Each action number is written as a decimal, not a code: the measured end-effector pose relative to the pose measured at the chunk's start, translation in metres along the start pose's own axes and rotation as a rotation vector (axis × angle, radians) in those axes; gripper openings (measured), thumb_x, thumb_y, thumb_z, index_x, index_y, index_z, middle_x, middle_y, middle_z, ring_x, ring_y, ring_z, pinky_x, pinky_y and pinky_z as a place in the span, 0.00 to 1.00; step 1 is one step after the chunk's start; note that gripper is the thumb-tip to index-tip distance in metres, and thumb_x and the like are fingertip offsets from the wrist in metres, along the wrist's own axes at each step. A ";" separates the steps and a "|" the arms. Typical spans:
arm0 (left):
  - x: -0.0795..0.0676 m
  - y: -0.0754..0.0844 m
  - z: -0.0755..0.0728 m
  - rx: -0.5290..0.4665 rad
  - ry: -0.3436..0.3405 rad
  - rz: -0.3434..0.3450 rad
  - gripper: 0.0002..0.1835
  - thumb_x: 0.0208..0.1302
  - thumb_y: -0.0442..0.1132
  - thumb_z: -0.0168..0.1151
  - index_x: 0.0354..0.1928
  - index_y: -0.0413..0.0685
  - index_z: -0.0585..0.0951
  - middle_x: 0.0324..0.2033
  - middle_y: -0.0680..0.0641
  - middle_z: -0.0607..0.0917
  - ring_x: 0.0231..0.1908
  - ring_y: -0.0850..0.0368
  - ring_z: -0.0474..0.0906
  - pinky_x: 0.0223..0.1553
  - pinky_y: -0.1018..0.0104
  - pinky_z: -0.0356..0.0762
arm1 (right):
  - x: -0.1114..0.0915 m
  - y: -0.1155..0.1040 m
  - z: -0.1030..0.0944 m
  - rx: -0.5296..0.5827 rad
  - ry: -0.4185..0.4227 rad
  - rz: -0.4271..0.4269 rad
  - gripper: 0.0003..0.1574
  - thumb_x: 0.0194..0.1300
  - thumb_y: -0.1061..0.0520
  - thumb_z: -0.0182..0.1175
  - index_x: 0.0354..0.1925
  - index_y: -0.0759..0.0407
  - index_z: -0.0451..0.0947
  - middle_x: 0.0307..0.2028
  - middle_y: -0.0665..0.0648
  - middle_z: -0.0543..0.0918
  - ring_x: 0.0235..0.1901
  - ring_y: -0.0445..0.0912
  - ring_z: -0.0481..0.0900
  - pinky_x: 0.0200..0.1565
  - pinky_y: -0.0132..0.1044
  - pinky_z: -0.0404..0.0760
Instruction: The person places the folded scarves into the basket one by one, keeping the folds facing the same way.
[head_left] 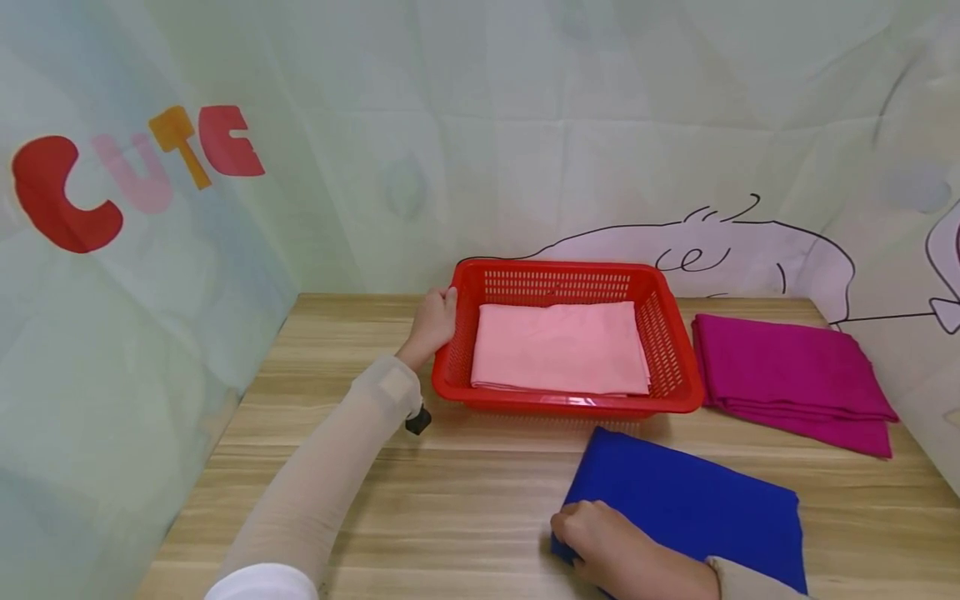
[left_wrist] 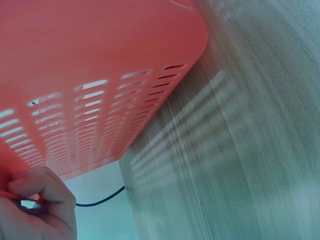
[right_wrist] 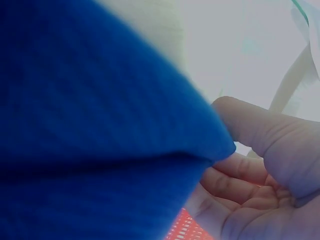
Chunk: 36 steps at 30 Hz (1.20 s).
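Blue cloth (head_left: 697, 492): folded, before red basket (head_left: 517, 402)
Right hand (head_left: 615, 540): pinches cloth corner, perhaps for control
Left hand (head_left: 433, 325): grips basket's left side, likely steadying it

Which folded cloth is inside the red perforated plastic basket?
The pink rectangular folded cloth. The magenta folded cloth lies right of the red basket; the blue folded cloth, gripped by the right hand, is in front.

basket (head_left: 525, 402): glossy plastic | blue cloth (head_left: 697, 504): matt | tabletop (head_left: 450, 517): smooth, wood-grained
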<state>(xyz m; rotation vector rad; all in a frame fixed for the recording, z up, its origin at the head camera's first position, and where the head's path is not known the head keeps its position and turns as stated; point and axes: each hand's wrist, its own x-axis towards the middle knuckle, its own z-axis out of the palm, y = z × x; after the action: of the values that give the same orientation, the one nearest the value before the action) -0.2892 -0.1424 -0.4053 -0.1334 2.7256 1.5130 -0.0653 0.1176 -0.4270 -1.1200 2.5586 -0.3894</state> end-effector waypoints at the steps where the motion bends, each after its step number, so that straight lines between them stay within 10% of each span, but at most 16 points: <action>1: 0.000 0.000 0.000 -0.004 0.000 -0.002 0.20 0.81 0.48 0.41 0.56 0.37 0.69 0.39 0.38 0.78 0.32 0.48 0.82 0.34 0.59 0.86 | 0.000 -0.001 0.000 0.005 -0.002 -0.002 0.18 0.42 0.72 0.75 0.30 0.58 0.81 0.27 0.51 0.81 0.26 0.38 0.77 0.26 0.32 0.78; 36: 0.003 0.000 0.000 0.086 0.043 0.063 0.21 0.82 0.45 0.39 0.53 0.31 0.71 0.34 0.38 0.76 0.29 0.50 0.77 0.30 0.62 0.81 | 0.011 -0.023 0.002 0.162 -0.118 0.048 0.15 0.57 0.66 0.72 0.45 0.58 0.86 0.32 0.47 0.85 0.25 0.32 0.73 0.28 0.27 0.78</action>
<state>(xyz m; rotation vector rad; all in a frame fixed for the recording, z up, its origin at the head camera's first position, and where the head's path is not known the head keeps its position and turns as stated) -0.2918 -0.1424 -0.4052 -0.0810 2.8491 1.4207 -0.0561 0.0944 -0.4220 -0.9918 2.3995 -0.4934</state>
